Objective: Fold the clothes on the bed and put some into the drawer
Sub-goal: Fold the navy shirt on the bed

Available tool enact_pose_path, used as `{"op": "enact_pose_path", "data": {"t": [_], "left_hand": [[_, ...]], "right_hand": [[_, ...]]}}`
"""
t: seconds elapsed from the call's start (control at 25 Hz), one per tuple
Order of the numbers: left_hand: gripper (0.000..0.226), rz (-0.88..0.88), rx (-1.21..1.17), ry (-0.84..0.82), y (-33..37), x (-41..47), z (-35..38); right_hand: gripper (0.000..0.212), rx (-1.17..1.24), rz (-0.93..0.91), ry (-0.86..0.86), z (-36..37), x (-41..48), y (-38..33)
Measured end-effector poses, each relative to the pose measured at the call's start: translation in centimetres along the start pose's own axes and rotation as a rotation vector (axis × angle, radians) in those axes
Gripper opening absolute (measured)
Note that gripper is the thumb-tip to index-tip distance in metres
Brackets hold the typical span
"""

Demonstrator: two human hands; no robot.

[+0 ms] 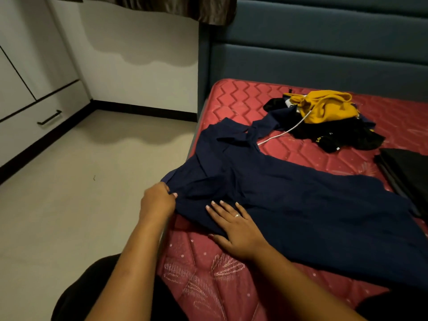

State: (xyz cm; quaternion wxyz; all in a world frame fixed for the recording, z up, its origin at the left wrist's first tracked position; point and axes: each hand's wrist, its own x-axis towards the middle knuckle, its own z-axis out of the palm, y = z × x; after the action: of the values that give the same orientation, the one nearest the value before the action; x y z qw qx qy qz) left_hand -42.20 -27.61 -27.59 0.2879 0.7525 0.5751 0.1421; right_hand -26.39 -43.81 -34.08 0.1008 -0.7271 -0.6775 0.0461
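- The room is dim. My left hand (159, 201) and right hand (238, 230) are evenly lit, with no glare on them.
- Beyond my left hand a scalloped shadow falls on the wall (139, 54) and again on the floor (115, 135), so the light comes from above.
- Under my right hand the navy garment (301, 205) is so dark that its folds barely show.
- Far from both hands the corners darken and straight lines bow.
- Shiny stitching in the mattress (208, 286) near my right wrist glints faintly.

Black cloth (408, 174) cut by right edge, left fingers (165, 187) hidden in navy garment (289, 205)
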Motion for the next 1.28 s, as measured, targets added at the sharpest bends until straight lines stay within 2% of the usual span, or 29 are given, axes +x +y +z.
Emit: {"op": "enact_pose_path", "data": {"t": [0.12, 0.16, 0.24, 0.28, 0.32, 0.4, 0.48, 0.52, 0.68, 0.8, 1.0, 1.16, 1.28], "left_hand": [[0.020, 0.060, 0.184, 0.161, 0.8, -1.7, 0.2], [0.026, 0.131, 0.276, 0.257, 1.4, -2.0, 0.4], [0.034, 0.417, 0.375, 0.368, 2.9, -2.9, 1.5], [0.036, 0.569, 0.377, 0.309, 3.7, -3.8, 2.7], [0.042, 0.656, 0.338, 0.158, 4.4, -4.8, 4.2], [0.056, 0.649, 0.293, -0.215, 4.7, -7.2, 7.4], [0.064, 0.638, 0.423, -0.406, 4.0, -8.8, 10.2], [0.068, 0.657, 0.465, -0.404, 3.4, -9.1, 11.5], [0.082, 0.686, 0.559, -0.214, 3.0, -9.7, 13.9], [0.093, 0.754, 0.524, -0.252, 5.8, -11.6, 16.6], [0.094, 0.855, 0.439, -0.279, 12.0, -15.9, 22.4], [0.090, 1.044, 0.414, -0.322, 16.4, -18.6, 26.7], [0.078, 1.200, 0.424, -0.347, 19.3, -20.3, 29.4]], "right_hand": [[0.067, -0.060, -0.004, -0.008, 1.1, -0.4, 0.2], [0.067, -0.072, -0.012, -0.003, 0.9, -0.3, 0.1], [0.068, -0.093, -0.053, 0.001, 0.6, -0.3, 0.1], [0.068, -0.090, -0.085, -0.011, 0.5, -0.5, 0.3], [0.068, -0.081, -0.119, -0.030, 0.5, -0.8, 0.7], [0.067, -0.081, -0.165, -0.075, 0.4, -2.2, 2.1], [0.067, -0.123, -0.198, -0.114, -0.2, -4.5, 4.5], [0.069, -0.157, -0.210, -0.130, -0.6, -6.0, 5.9], [0.080, -0.232, -0.152, -0.249, -4.0, -12.8, 13.2], [0.085, -0.278, -0.153, -0.317, -6.1, -16.9, 18.5], [0.085, -0.308, -0.144, -0.318, -8.0, -21.9, 23.7], [0.080, -0.287, 0.147, -0.155, -7.4, -28.2, 26.8], [0.068, -0.234, 0.378, -0.022, -6.6, -29.9, 27.1]]}}
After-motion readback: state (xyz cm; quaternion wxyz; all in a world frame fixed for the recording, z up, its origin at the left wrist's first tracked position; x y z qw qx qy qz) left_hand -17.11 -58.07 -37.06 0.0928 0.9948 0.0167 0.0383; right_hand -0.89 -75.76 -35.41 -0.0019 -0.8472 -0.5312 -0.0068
